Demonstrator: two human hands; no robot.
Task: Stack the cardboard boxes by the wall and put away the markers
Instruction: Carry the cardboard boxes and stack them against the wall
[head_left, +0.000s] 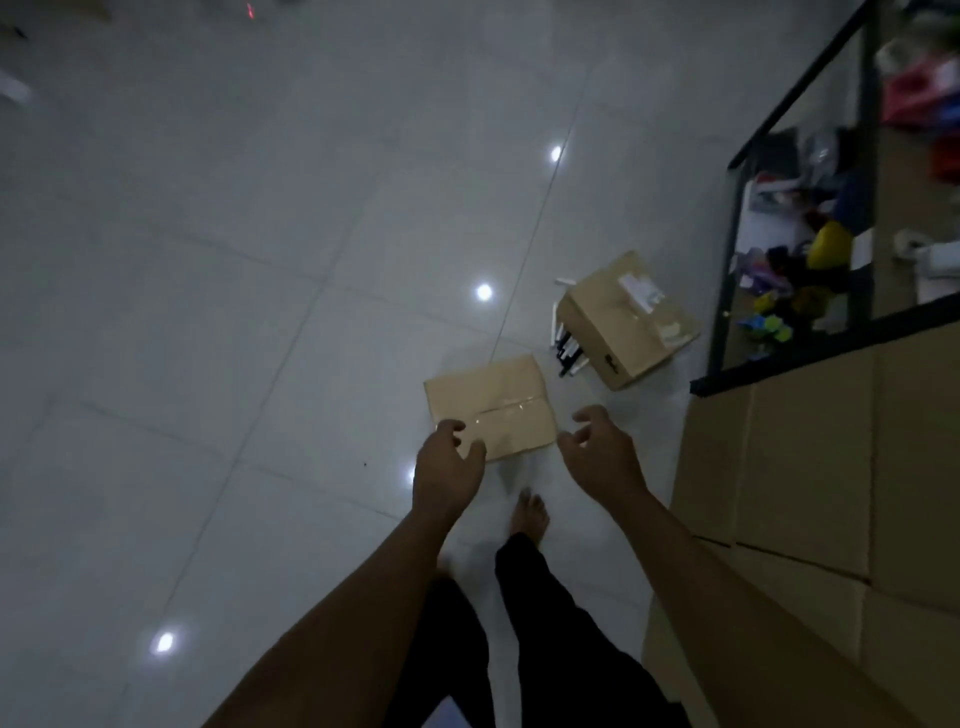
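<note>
A taped cardboard box (491, 402) lies on the grey tiled floor in front of me. My left hand (449, 470) hovers at its near left corner and my right hand (602, 454) just past its right edge; both have loosely curled fingers and hold nothing. A second cardboard box (623, 322) with a white label sits further right. Several black-and-white markers (566, 345) lie on the floor against that box's left side.
A black metal-framed shelf (727, 270) with colourful clutter stands at the right. Large flat cardboard sheets (810, 478) cover the floor or wall at the lower right. My bare foot (529, 512) and dark trouser legs are below my hands.
</note>
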